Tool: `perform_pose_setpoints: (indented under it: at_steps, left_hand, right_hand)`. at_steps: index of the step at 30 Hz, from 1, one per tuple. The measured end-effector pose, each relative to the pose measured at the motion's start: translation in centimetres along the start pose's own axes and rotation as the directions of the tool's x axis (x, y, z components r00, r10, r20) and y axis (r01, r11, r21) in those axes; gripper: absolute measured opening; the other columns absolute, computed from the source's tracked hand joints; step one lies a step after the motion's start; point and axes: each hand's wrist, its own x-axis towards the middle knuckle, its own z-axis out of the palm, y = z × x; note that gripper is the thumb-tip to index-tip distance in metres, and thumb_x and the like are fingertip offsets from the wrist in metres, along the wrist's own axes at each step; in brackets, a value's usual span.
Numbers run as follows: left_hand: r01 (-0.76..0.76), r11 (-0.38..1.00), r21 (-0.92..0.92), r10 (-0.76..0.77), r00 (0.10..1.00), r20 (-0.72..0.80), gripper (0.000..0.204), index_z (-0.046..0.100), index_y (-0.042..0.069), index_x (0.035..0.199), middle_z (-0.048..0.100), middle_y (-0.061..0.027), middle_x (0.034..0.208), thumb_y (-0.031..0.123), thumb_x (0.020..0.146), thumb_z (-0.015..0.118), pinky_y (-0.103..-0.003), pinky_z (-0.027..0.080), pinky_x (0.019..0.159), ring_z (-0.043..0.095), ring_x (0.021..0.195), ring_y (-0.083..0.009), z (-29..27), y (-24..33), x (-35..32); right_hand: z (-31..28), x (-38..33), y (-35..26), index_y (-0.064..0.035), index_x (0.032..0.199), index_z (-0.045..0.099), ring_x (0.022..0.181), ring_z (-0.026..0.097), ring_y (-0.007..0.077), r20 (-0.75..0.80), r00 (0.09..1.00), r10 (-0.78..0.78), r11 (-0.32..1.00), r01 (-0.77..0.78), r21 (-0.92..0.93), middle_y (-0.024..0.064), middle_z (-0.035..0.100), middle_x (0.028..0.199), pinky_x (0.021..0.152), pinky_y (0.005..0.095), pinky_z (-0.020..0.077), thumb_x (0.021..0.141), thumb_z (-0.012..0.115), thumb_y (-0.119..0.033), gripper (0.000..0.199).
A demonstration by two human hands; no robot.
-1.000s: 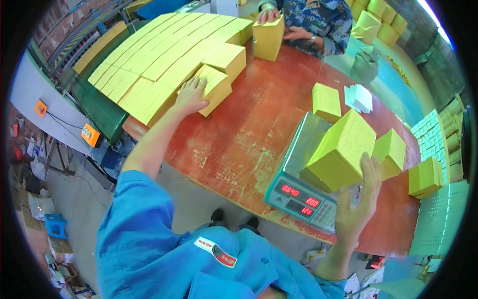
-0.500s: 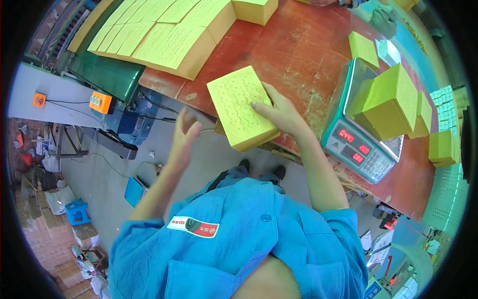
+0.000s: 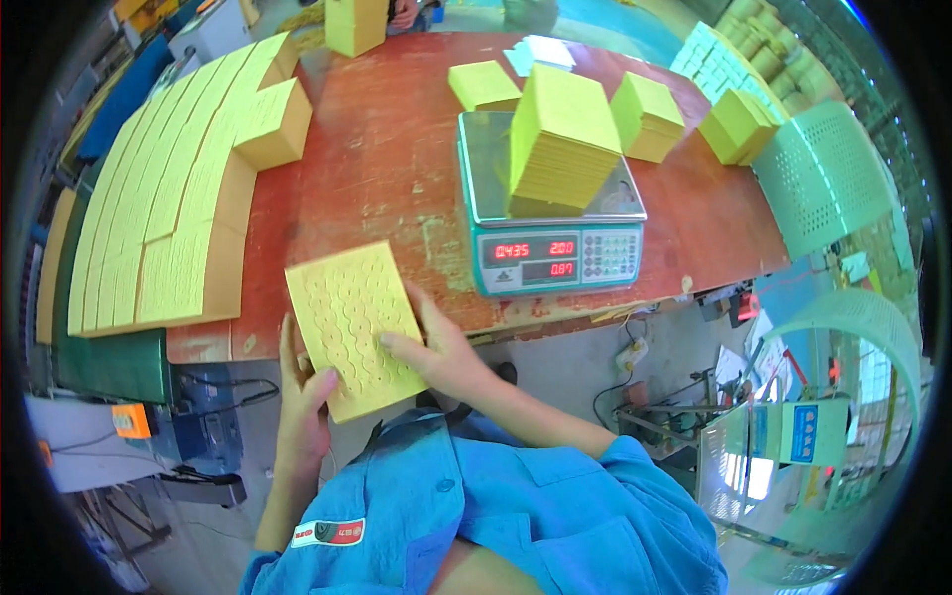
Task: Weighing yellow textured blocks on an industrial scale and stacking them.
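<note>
Two-handed hold, yellow block (image 3: pixel 352 319).
L hand (image 3: pixel 303 405) & R hand (image 3: pixel 442 353) are gripping opp. sides, thumbs on top; even pressure is prob. keeping it square.

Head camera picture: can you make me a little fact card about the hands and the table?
Left hand: at the lower left edge of a yellow block
Right hand: on its right side, thumb on the wavy-patterned face
Scale: teal, digits lit red, bearing a tall yellow block
Table: red, scuffed
Left side: packed yellow rows
Beyond scale: white papers
Far edge: another person's hand
</note>
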Motion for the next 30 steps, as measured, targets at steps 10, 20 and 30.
perform_pose_setpoints:
  at_steps: [10,20,30]
  left_hand:
    - [-0.031,0.930,-0.365,0.211,0.860,0.466,0.046,0.051,0.004,0.129,0.061,-0.0094,0.121,0.031,0.092,0.058,-0.040,0.047,0.094,0.059,0.112,-0.0199,21.7,12.2,17.1]
    - [0.093,0.991,0.091,-0.125,0.877,0.464,0.065,0.051,0.014,0.134,0.056,-0.0063,0.123,0.050,0.081,0.065,-0.047,0.040,0.096,0.051,0.117,-0.0247,29.5,12.0,26.7]
    - [0.021,0.984,0.177,-0.096,0.898,0.429,0.068,0.054,0.012,0.130,0.058,-0.0079,0.119,0.057,0.080,0.063,-0.045,0.042,0.093,0.054,0.109,-0.0217,30.5,11.4,26.8]
  right_hand:
    - [-23.1,5.6,-18.2,-0.0047,0.130,0.052,0.102,0.061,0.0209,-0.225,0.973,-0.054,0.980,0.095,0.175,0.0091,0.062,0.114,0.086,0.0362,0.0508,0.094,0.054,-0.048,0.057]
    - [-32.6,11.8,-18.9,-0.0038,0.117,0.061,0.086,0.064,0.0173,-0.198,0.980,0.034,0.998,-0.021,0.065,0.0073,0.066,0.097,0.080,0.0342,0.0536,0.098,0.051,-0.035,0.038]
    - [-34.3,12.8,-16.8,-0.0014,0.111,0.063,0.085,0.064,0.0166,-0.204,0.978,0.034,0.997,-0.019,0.073,0.0083,0.067,0.099,0.080,0.0302,0.0521,0.098,0.052,-0.030,0.033]
